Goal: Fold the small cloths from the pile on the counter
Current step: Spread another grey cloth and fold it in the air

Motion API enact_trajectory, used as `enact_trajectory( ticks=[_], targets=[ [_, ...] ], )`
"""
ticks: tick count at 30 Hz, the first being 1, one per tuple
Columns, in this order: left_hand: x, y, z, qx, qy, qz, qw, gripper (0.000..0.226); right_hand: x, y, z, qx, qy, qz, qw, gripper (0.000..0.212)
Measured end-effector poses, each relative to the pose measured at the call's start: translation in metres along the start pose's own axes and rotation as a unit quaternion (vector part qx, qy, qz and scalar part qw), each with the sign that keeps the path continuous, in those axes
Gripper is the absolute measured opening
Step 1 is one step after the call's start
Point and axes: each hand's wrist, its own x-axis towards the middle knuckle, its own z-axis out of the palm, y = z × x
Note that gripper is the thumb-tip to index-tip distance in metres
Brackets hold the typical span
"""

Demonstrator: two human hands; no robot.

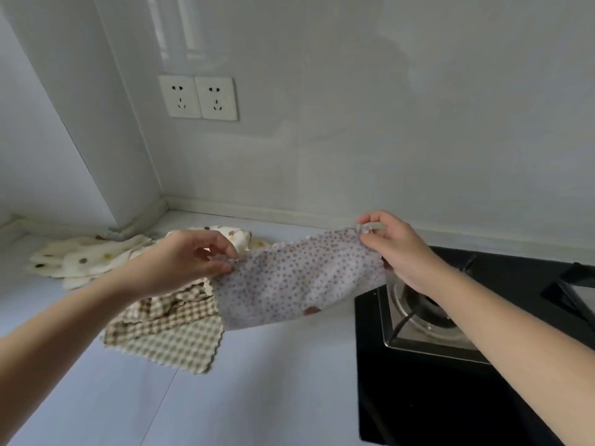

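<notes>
The hands hold one small cloth stretched between them in the air. The left hand (190, 259) pinches the cloth's upper left corner between thumb and fingertips, its other fingers curled. The right hand (396, 249) pinches the upper right corner in the same way, a little higher and farther back. The cloth, a pale speckled cloth (299, 278) with small brownish dots and a scalloped edge, hangs from the two pinched corners above the tabletop (257, 381), sagging in the middle. A single darker reddish mark shows near its lower edge. Its right end hangs just in front of the gas hob (450, 397).

Below the left hand, a beige checked cloth (174, 329) lies on the tabletop, rumpled at the top and flat toward its near corner, its edge cut in a zigzag. The speckled cloth's lower left part overlaps it in the view. Behind it, toward the corner of the wall, cream cloths (83, 259) with scattered coloured spots lie in a loose heap. More of that cream fabric shows behind the left hand's fingers.

The black gas hob sits at the right, with a metal burner (421, 313) under the right wrist. On the pale wall (386, 123) above, two white sockets (198, 97) sit side by side.
</notes>
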Motion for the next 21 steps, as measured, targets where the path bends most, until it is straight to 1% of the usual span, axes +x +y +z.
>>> enact_trajectory(
  ticks=[1, 3, 6, 8, 11, 12, 14, 17, 21],
  targets=[
    [0.003, 0.012, -0.005, 0.020, -0.002, -0.001, 1.000, 0.017, -0.002, -0.009, -0.009, 0.001, -0.019, -0.003, 1.000, 0.018],
    [0.007, 0.034, -0.014, 0.056, -0.001, -0.009, 0.998, 0.021, -0.008, -0.028, -0.025, -0.028, -0.031, -0.021, 0.999, 0.024],
    [0.007, 0.065, -0.023, 0.096, -0.005, -0.027, 0.995, 0.018, -0.017, -0.051, -0.050, -0.090, -0.034, -0.037, 0.995, 0.022],
    [0.004, 0.087, -0.025, 0.125, -0.009, -0.033, 0.992, 0.020, -0.025, -0.065, -0.066, -0.088, -0.048, -0.033, 0.994, 0.019],
    [-0.004, 0.122, -0.023, 0.176, -0.006, -0.004, 0.984, 0.032, -0.036, -0.081, -0.089, -0.081, -0.071, -0.030, 0.994, 0.016],
    [-0.008, 0.132, -0.022, 0.188, -0.006, 0.006, 0.982, 0.033, -0.040, -0.086, -0.095, -0.087, -0.080, -0.028, 0.993, 0.016],
    [-0.016, 0.147, -0.021, 0.194, -0.006, 0.019, 0.981, 0.028, -0.045, -0.093, -0.105, -0.091, -0.089, -0.025, 0.992, 0.016],
    [-0.024, 0.160, -0.020, 0.178, 0.006, 0.027, 0.984, 0.019, -0.050, -0.099, -0.112, -0.081, -0.074, -0.026, 0.994, 0.019],
    [-0.025, 0.162, -0.021, 0.162, 0.017, 0.035, 0.986, 0.021, -0.052, -0.100, -0.109, -0.057, -0.038, -0.026, 0.997, 0.026]
  ],
)
